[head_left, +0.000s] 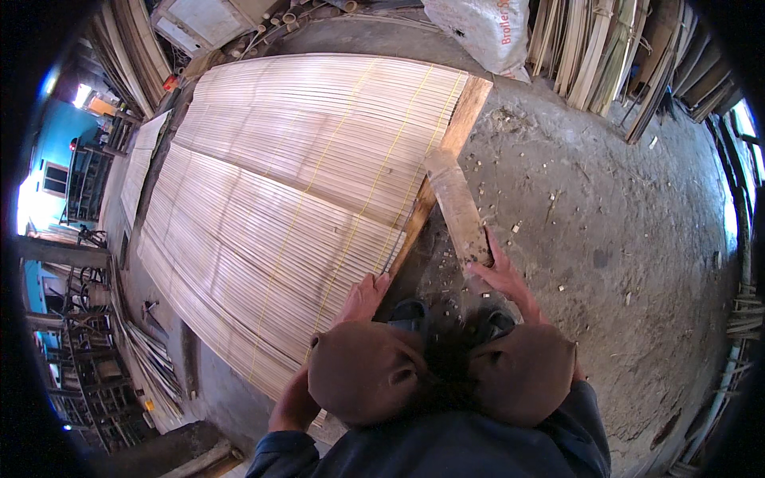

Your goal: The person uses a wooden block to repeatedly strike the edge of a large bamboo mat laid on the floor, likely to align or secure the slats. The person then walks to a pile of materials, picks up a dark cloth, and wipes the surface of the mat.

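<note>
A large mat of pale, narrow slats, tied with yellow cords, spreads from the middle to the left. Its right edge lies along a wooden beam. My left hand rests on the mat's near right corner, fingers stretched out and holding nothing. In my right hand is the near end of a flat wooden block, thumb and fingers closed around it. The block's far end meets the beam and the mat's edge. Part of my left wrist is hidden behind my knee.
Small wood chips litter the concrete floor on the right. A white sack and upright bundles of split strips stand at the back. Long strips lie at the left, near a dark wooden rack.
</note>
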A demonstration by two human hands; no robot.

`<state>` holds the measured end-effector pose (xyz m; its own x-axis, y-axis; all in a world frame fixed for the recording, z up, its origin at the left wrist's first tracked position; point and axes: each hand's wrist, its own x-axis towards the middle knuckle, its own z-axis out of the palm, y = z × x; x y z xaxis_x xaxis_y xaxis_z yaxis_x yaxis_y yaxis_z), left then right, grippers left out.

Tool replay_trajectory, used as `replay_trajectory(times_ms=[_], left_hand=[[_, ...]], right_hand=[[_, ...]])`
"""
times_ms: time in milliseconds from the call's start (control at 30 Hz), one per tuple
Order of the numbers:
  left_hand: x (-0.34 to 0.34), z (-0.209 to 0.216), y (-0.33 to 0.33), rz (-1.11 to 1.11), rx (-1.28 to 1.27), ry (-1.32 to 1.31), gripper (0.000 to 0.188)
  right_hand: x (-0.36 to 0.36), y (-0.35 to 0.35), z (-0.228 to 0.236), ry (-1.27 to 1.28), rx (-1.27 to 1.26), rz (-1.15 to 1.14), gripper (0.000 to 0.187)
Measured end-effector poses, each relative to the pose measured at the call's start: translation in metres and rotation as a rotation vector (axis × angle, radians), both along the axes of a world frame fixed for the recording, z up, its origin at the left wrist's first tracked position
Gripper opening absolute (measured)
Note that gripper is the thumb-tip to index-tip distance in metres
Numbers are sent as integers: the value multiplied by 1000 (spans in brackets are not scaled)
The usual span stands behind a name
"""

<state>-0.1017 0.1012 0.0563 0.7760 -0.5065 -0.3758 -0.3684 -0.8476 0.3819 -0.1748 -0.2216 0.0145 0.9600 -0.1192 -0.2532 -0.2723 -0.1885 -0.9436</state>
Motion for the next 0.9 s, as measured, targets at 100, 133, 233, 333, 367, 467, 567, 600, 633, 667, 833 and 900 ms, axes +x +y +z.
replay_trajectory(times_ms=[100, 133, 233, 333, 367, 467, 567, 600, 633, 667, 833, 900], left_hand=[[1, -5, 4, 109, 77, 121, 35], [4, -9, 7, 66, 81, 143, 34], [17, -22, 22, -39, 87, 153, 35], [11, -23, 36, -83, 39, 77, 35], [5, -18, 43, -74, 1, 35, 35], [3, -2, 20, 28, -112, 101, 44], [-4, -7, 21, 121, -153, 95, 59], [-1, 0, 18, 56, -169, 33, 57], [1, 8, 13, -6, -185, -29, 55], [-1, 25, 0, -142, -223, -93, 52], [-25, -5, 17, -203, 266, -513, 42], [-12, -24, 18, 145, 94, -101, 41]], right_hand=[[1, 1, 8, -54, -41, -35, 93], [2, 1, 11, -85, -56, -54, 92], [29, 3, 68, -341, 17, -114, 92], [66, 0, 187, -584, 60, -298, 97], [78, -3, 219, -703, -9, -354, 99], [99, -24, 258, -1052, -146, -569, 100], [91, -12, 173, -930, -266, -523, 97], [77, -7, 126, -754, -310, -398, 96], [59, -2, 78, -555, -366, -242, 95], [32, -5, 35, -352, -437, -76, 94], [11, 11, 5, -128, -143, 62, 90], [12, 14, 4, -49, 35, 43, 89]])
